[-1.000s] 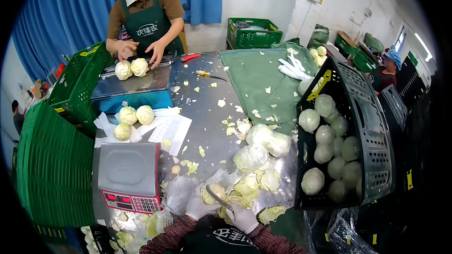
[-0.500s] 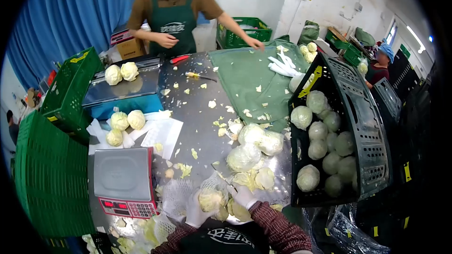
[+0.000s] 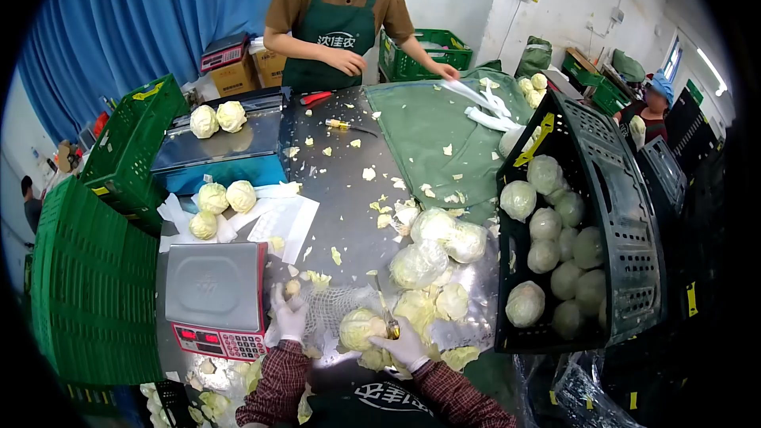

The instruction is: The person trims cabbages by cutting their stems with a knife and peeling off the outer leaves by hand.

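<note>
My left hand [image 3: 288,319], in a white glove, is beside the scale with its fingers apart, near a small pale cabbage piece [image 3: 293,287] and at the edge of white mesh netting [image 3: 337,305]. In my gloved right hand [image 3: 406,345] is a knife [image 3: 391,326] with a yellowish handle, its blade pointing away from me. A trimmed cabbage [image 3: 362,328] rests on the table just left of that hand. Loose leaves [image 3: 374,359] lie under and beside it. Wrapped cabbages [image 3: 418,263] sit beyond the knife.
A scale [image 3: 216,289] stands at left, near stacked green crates [image 3: 91,293]. At right, a tilted dark crate [image 3: 618,214] holds several wrapped cabbages. Across the table [image 3: 333,182], a co-worker [image 3: 337,36] touches white strips on a green cloth [image 3: 420,135]. Another knife [image 3: 339,124] lies there.
My left hand has left the cabbage and moved left toward the scale. The netting now lies spread further right. The co-worker has taken hold of a white strip.
</note>
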`<state>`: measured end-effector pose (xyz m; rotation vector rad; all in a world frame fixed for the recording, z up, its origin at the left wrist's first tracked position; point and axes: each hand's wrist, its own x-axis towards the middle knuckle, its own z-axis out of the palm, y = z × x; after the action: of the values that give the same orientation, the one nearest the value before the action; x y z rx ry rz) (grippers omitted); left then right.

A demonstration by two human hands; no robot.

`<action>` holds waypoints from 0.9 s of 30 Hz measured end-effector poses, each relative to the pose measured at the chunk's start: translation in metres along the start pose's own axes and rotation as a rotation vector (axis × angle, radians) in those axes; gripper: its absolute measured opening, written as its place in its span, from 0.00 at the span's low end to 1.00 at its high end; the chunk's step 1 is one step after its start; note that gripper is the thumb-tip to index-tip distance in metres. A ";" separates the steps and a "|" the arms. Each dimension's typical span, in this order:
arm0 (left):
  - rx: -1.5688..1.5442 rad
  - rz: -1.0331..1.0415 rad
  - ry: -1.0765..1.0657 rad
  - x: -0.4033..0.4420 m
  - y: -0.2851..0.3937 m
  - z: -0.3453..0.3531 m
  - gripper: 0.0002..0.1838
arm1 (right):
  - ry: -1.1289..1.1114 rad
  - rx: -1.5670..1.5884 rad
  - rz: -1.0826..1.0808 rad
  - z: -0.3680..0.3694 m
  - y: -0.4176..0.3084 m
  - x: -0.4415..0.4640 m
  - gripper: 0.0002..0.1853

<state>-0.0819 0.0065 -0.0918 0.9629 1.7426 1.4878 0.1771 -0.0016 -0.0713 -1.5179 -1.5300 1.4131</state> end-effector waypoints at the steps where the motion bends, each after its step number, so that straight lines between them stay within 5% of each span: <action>1: 0.296 0.129 0.091 -0.010 0.043 0.005 0.36 | 0.033 -0.048 -0.009 0.000 -0.001 0.001 0.34; 2: 0.593 0.255 0.180 -0.021 0.080 0.006 0.37 | 0.066 -0.095 -0.010 0.001 -0.001 0.000 0.34; 4: 0.878 0.590 -0.118 -0.043 0.097 -0.001 0.42 | 0.083 -0.122 -0.025 0.005 -0.004 -0.004 0.33; 6: 0.720 0.456 -0.433 -0.068 0.101 0.020 0.47 | 0.083 -0.154 -0.048 0.006 -0.009 -0.006 0.31; 8: 0.638 0.280 -0.440 -0.074 0.048 0.039 0.50 | 0.045 -0.177 -0.266 0.001 -0.014 -0.005 0.24; 12: 0.563 0.016 -0.551 -0.065 0.032 0.043 0.57 | 0.114 -0.451 -0.269 -0.014 -0.034 -0.031 0.15; 16: 0.610 0.216 -0.463 -0.067 0.021 0.044 0.57 | 0.138 -0.658 -0.431 -0.015 -0.003 -0.052 0.16; 19: 0.402 0.057 -0.465 -0.071 0.011 0.045 0.56 | 0.015 -0.678 -0.333 -0.007 0.009 -0.059 0.17; 24: 0.530 0.253 -0.398 -0.077 0.025 0.047 0.53 | 0.061 -0.784 -0.292 -0.009 -0.002 -0.049 0.18; 27: 0.566 0.412 -0.411 -0.082 0.028 0.043 0.54 | 0.019 -0.750 0.095 -0.026 -0.004 0.000 0.24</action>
<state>0.0006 -0.0386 -0.0700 1.8641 1.7419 0.9139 0.1996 0.0061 -0.0604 -2.0284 -2.1353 0.8875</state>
